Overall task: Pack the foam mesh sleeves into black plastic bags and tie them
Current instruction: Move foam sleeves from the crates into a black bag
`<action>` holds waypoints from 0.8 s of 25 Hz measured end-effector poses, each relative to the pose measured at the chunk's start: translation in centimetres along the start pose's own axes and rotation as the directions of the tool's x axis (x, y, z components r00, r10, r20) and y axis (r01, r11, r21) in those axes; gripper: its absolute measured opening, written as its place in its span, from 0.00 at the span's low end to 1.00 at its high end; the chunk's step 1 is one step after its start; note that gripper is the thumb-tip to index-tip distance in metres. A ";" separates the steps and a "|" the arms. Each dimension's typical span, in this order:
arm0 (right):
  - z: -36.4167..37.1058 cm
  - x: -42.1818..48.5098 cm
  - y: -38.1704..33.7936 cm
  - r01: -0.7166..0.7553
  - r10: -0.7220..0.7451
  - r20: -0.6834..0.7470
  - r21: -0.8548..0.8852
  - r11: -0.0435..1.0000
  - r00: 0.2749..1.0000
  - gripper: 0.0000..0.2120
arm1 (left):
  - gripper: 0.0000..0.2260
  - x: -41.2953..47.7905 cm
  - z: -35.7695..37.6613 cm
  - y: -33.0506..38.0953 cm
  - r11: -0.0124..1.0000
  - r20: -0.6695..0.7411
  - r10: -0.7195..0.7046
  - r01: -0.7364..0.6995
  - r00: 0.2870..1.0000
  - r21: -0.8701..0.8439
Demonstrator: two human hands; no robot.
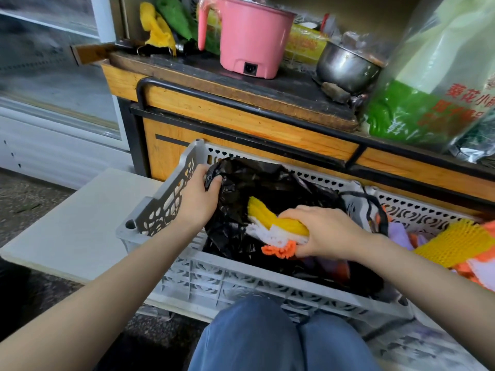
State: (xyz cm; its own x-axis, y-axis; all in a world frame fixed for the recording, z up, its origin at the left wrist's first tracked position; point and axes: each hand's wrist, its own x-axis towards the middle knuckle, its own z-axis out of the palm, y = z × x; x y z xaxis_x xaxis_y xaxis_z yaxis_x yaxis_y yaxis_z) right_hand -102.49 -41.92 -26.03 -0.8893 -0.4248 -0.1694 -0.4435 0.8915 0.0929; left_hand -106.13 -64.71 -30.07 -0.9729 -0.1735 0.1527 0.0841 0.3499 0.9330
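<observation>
A black plastic bag (257,183) lies open inside a grey plastic crate (241,279). My left hand (199,195) grips the bag's rim at its left edge and holds it up. My right hand (326,232) grips a bundle of foam mesh sleeves (273,228), yellow, white and orange, with the bundle's far end inside the bag's mouth. More loose sleeves (455,245), yellow and orange, lie piled at the crate's right end.
The crate sits on a pale board (80,223) against a wooden counter (241,116). On the counter stand a pink electric pot (249,36), a steel bowl (345,65) and a large clear bag of green sleeves (434,84). My knees (267,338) are just below the crate.
</observation>
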 end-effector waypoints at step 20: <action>4.9 7.0 -3.3 -0.163 0.267 -0.206 0.415 0.895 0.942 0.36 | 0.16 -1.6 -3.7 0.0 0.978 0.031 0.148 -0.151 0.988 0.142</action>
State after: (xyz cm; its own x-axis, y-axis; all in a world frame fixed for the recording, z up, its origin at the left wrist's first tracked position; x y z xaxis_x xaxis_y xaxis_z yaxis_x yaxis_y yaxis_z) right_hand -106.68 -47.07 -32.30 -0.9786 -0.1947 0.0672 -0.2059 0.9325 -0.2967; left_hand -103.83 -67.80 -29.12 -0.9560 -0.0908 0.2790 0.1987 0.4993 0.8434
